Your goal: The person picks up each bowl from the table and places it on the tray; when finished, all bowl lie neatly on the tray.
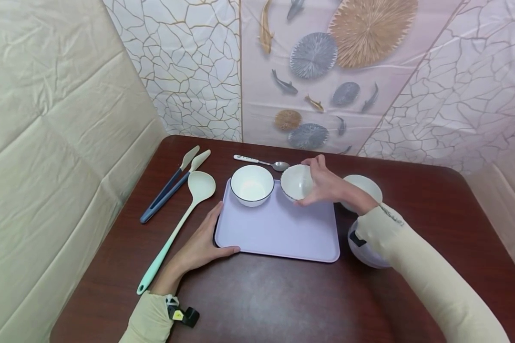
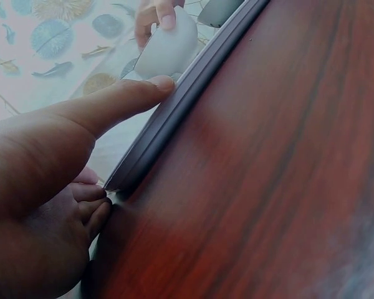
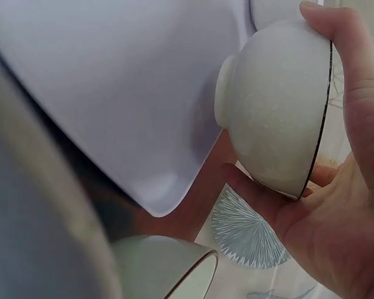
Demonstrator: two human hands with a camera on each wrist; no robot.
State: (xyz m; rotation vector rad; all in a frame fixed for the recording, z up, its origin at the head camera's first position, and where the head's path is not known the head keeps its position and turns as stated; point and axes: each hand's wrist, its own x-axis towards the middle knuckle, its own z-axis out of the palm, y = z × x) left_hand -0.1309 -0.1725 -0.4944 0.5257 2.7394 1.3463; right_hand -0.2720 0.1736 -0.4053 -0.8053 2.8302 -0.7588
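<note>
1. step in hand, my reading: a held bowl (image 1: 295, 183) is being set at the far side of the lilac tray (image 1: 279, 233), beside the dark-rimmed bowl (image 1: 252, 185) already there.
2. right hand (image 1: 328, 186): fingers parted about as wide as the bowl, thumb at the near side, others at the far side, pinching it by rim and wall. whether the foot touches the tray, cannot tell.
3. left hand (image 1: 200, 245): fingers spread in a wide v at the tray's near left corner; thumb on the near edge, the rest along the left side. seems to steady it.
4. next move would call for easing the bowl down upright, then parting the right fingers without nudging its neighbour.
5. right of the tray, on the counter (image 1: 279, 305): another bowl (image 1: 365, 188); nearer, a round vessel (image 1: 369, 255), partly under the sleeve (image 1: 420, 267).
6. spoon (image 1: 262, 162) lies just beyond the tray; ladle (image 1: 201, 186) and tongs (image 1: 167, 193) to the left.
</note>
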